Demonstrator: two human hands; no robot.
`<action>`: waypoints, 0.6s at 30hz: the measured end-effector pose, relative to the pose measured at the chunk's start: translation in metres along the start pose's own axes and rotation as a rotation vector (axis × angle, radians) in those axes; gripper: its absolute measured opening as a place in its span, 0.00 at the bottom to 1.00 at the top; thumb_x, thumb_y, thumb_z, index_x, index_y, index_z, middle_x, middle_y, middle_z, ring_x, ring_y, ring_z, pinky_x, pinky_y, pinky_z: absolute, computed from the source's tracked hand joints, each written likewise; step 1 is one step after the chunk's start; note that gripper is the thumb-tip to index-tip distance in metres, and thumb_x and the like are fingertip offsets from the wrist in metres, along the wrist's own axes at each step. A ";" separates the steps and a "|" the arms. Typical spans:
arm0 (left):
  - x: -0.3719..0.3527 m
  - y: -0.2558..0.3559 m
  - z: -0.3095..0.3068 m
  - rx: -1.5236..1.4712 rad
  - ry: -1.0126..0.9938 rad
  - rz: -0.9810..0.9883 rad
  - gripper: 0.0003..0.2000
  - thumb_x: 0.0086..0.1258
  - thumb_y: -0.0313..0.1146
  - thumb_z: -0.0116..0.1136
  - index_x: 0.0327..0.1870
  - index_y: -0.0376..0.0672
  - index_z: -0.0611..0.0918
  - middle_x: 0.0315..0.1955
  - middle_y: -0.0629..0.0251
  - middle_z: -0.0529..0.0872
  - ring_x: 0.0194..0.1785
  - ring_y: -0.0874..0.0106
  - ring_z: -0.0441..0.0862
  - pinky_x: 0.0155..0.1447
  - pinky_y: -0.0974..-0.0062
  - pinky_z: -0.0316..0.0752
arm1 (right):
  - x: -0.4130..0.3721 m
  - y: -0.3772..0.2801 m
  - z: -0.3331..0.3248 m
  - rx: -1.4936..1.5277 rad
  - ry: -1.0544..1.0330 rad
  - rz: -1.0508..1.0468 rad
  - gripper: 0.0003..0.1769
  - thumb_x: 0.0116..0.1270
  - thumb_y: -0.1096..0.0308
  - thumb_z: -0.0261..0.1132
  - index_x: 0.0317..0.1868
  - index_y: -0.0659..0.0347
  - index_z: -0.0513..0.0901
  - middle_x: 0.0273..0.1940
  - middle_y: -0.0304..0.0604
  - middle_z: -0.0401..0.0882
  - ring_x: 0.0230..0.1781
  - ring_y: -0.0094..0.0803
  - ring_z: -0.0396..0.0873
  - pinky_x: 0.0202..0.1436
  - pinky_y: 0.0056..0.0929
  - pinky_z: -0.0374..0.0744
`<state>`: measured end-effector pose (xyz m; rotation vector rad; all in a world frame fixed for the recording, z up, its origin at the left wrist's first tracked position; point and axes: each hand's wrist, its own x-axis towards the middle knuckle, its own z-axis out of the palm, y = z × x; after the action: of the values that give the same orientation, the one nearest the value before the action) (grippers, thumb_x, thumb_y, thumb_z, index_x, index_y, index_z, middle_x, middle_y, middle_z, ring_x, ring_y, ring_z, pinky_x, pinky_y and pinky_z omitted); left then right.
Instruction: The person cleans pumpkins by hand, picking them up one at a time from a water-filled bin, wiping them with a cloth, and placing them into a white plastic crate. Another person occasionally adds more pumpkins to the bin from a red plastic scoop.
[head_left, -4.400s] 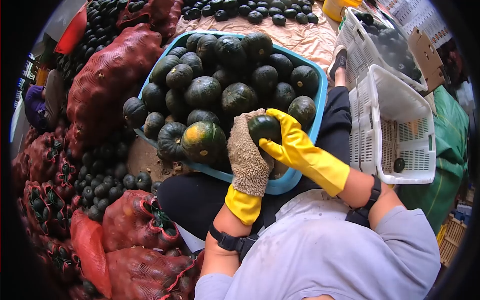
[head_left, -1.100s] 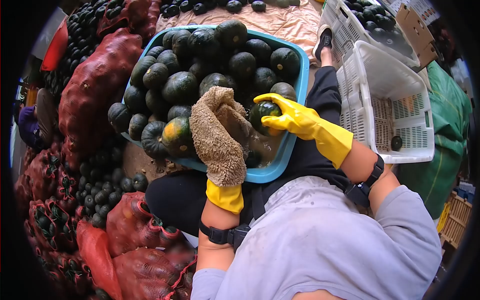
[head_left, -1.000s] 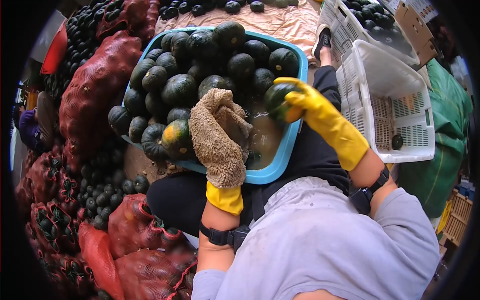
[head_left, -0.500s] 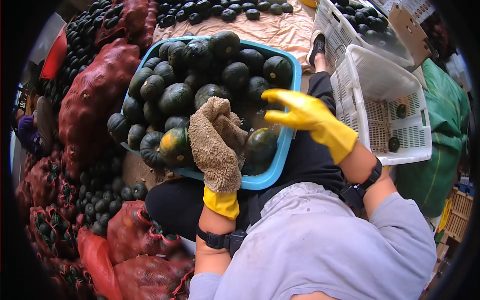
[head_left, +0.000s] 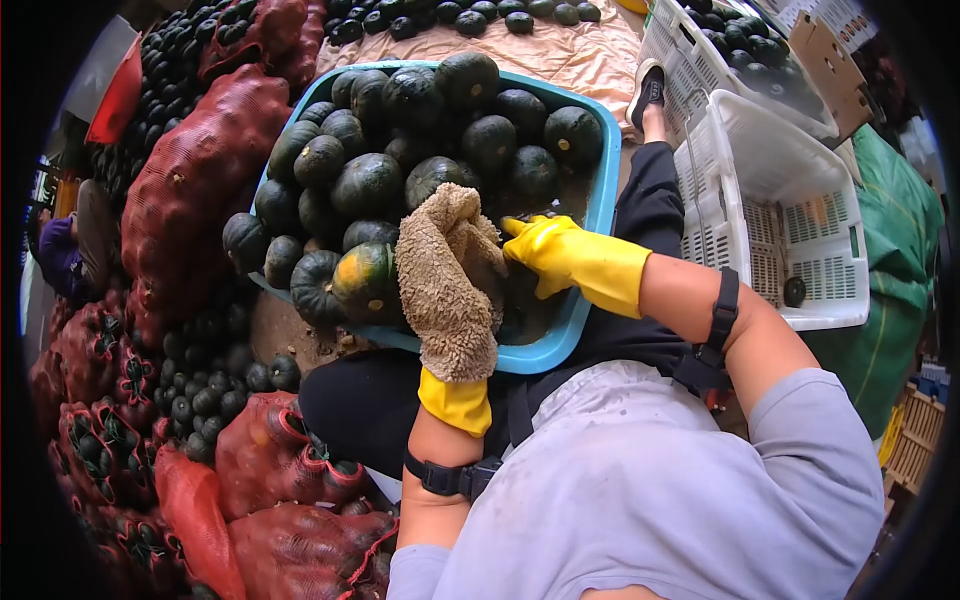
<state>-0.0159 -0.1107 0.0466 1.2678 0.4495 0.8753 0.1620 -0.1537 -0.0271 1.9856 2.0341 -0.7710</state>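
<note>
squash [head_left: 522, 298], dark green, round, half hidden

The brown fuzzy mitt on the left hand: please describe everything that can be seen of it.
The mitt is tan-brown and shaggy, like terry cloth. It covers the left hand over a yellow glove, whose cuff shows below it. It lies over the near rim of the blue tub, its tip close to the right hand. What it presses on is hidden.
</note>
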 end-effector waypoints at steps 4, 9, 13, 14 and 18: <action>0.010 -0.025 -0.011 -0.102 0.110 -0.065 0.20 0.91 0.42 0.45 0.68 0.38 0.80 0.60 0.58 0.86 0.55 0.68 0.85 0.64 0.70 0.80 | 0.003 0.051 0.019 0.235 0.781 -0.151 0.24 0.61 0.68 0.79 0.58 0.59 0.87 0.67 0.59 0.83 0.66 0.57 0.81 0.69 0.47 0.81; 0.016 -0.039 -0.013 -0.112 0.165 -0.089 0.20 0.92 0.43 0.43 0.68 0.38 0.81 0.58 0.58 0.87 0.51 0.70 0.85 0.58 0.71 0.81 | -0.036 0.032 0.016 0.400 0.396 0.148 0.32 0.70 0.56 0.75 0.72 0.54 0.82 0.69 0.60 0.82 0.69 0.59 0.80 0.75 0.50 0.77; 0.020 -0.028 -0.006 -0.123 0.152 -0.125 0.19 0.91 0.41 0.44 0.67 0.38 0.80 0.56 0.58 0.86 0.48 0.70 0.84 0.55 0.72 0.82 | -0.015 -0.025 0.037 0.032 0.200 0.334 0.48 0.60 0.49 0.81 0.80 0.51 0.75 0.77 0.73 0.69 0.77 0.66 0.71 0.82 0.50 0.71; 0.020 -0.031 -0.008 -0.061 0.118 -0.101 0.17 0.89 0.36 0.47 0.68 0.36 0.79 0.57 0.57 0.86 0.48 0.69 0.85 0.55 0.72 0.83 | -0.006 -0.018 0.031 0.106 0.164 0.333 0.49 0.59 0.48 0.82 0.80 0.51 0.75 0.77 0.72 0.69 0.78 0.65 0.70 0.82 0.50 0.71; 0.022 -0.035 -0.009 0.082 0.064 -0.021 0.17 0.83 0.26 0.52 0.69 0.33 0.76 0.58 0.54 0.86 0.49 0.66 0.87 0.55 0.71 0.85 | -0.013 0.038 0.009 1.328 0.183 0.175 0.40 0.70 0.49 0.78 0.78 0.51 0.76 0.72 0.50 0.80 0.71 0.45 0.81 0.75 0.49 0.79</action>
<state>0.0021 -0.0897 0.0149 1.3103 0.5535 0.8887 0.1982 -0.1710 -0.0373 2.7844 1.3902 -2.3607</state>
